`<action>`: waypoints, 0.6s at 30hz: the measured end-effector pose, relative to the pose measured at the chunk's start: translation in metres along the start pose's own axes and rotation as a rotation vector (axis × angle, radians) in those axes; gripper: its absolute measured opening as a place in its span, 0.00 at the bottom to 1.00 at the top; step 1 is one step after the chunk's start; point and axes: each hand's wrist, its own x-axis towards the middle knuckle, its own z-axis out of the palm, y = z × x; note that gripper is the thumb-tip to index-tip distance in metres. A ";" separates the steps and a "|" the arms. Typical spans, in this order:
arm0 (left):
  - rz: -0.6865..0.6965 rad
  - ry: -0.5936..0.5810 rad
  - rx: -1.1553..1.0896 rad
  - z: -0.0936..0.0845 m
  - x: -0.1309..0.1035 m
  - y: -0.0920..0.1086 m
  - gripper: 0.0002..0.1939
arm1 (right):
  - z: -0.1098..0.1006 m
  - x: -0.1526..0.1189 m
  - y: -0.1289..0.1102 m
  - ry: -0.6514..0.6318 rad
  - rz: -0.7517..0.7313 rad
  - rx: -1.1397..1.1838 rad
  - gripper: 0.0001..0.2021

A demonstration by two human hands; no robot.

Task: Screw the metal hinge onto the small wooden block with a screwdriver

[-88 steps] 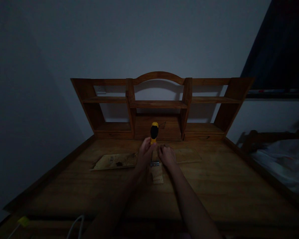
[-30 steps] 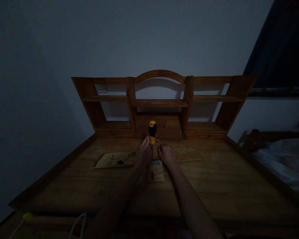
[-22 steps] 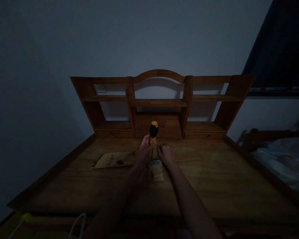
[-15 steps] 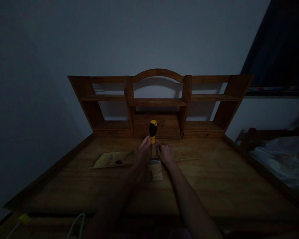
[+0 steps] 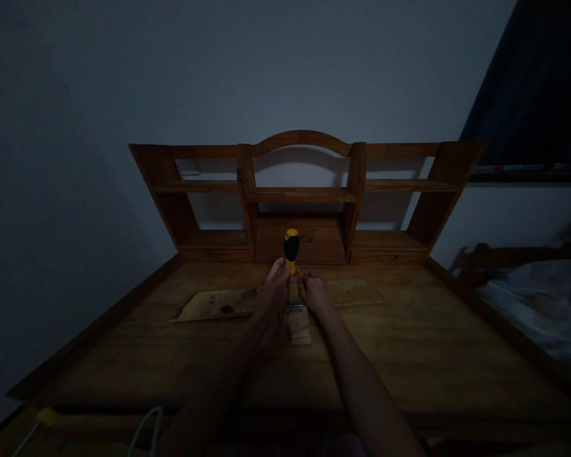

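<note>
A screwdriver (image 5: 291,247) with a black and yellow handle stands upright, its shaft running down to a metal hinge (image 5: 294,308). My left hand (image 5: 275,284) has its fingers closed around the lower part of that handle. Close by on the right, my right hand (image 5: 314,291) rests with curled fingers at the wood just behind the hinge; what its fingertips hold is hidden. The hinge lies on a small wooden piece (image 5: 299,328). Behind my hands a longer, rough-edged board (image 5: 216,304) lies crosswise, with a paler stretch (image 5: 359,292) to the right.
The wooden desk (image 5: 438,343) carries a shelf unit (image 5: 301,195) along its back edge, against the wall. Raised rims run along both sides. A white cable (image 5: 145,426) and a yellow object (image 5: 47,417) are at the lower left. Beyond the right rim lies pale plastic-like material (image 5: 537,304).
The screwdriver handle has shifted very slightly left, and the fingers of my left hand have changed position a little on it. My right hand has stayed nearly still.
</note>
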 end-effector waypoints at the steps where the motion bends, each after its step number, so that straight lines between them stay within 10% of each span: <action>1: 0.020 -0.001 -0.010 0.000 0.000 0.000 0.21 | 0.000 0.000 0.000 0.001 -0.001 0.000 0.17; 18: 0.029 0.014 0.027 0.001 -0.002 0.000 0.21 | -0.001 -0.001 0.000 0.014 -0.006 0.006 0.18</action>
